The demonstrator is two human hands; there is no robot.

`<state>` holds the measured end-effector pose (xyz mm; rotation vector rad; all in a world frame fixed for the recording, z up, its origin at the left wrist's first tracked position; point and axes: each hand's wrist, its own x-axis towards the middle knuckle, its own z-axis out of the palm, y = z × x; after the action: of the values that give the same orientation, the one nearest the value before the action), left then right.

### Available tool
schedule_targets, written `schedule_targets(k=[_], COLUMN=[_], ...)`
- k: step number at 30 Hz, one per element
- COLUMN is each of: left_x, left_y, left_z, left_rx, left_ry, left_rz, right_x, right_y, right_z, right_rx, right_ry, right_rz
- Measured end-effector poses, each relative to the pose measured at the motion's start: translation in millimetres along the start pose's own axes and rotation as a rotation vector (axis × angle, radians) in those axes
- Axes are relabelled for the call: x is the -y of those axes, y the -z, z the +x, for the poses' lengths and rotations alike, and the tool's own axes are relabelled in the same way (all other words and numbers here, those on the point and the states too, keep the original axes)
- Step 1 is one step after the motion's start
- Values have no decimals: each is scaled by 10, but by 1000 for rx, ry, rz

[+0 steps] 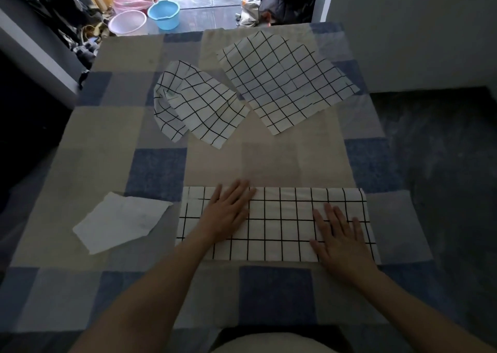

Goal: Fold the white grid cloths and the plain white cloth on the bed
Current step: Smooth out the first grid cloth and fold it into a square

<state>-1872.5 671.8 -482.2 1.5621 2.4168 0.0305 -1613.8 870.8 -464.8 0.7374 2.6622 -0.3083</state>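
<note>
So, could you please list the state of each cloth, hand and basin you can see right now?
Near grid cloth: folded into a flat strip, under both palms.
Left hand: open, pressing flat.
Right hand: open, pressing flat.
Middle grid cloth: rumpled, unfolded.
Far grid cloth: spread out, unfolded.
Plain white cloth: creased, lying flat.
Blue basin: upright on the floor.
Pink basin: upright.

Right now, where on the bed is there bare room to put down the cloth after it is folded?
Bare patches: between the near grid cloth and the two far grid cloths; the near edge of the bed; the far left corner. Crowded: the plain white cloth lies close left, and both hands rest flat on the near cloth.
</note>
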Motion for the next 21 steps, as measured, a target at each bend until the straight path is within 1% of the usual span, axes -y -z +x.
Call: schedule_targets(k=[2,4,6,8,10,12,15,21], left_x=[143,46,-298,-748,-1122,-1260,-1009,-25], left_y=[43,119,188,192,129,40,-48,-87], left_z=[-41,-28,17,78,148,206,189,-182], left_rx=[15,-15,-74,-99,-72,-32,-14,-109], left_ry=[6,7,-25,-104,-148,-95,64,294], left_rz=[27,31,-14,-66,-88,-119,-172,-113], right_x=[-3,-11,-21,-32,-30,-33,-50,-64], right_y=[-5,-22,-56,-82,-82,-90,-121,-165], right_z=[2,-4,-6,-4,-4,8,19,29], right_rx=[4,-12,-60,-62,-70,-96,-123,-131], right_ry=[6,9,5,-4,1,14,22,19], right_rz=[-14,-29,-42,-69,-76,-87,-80,-67])
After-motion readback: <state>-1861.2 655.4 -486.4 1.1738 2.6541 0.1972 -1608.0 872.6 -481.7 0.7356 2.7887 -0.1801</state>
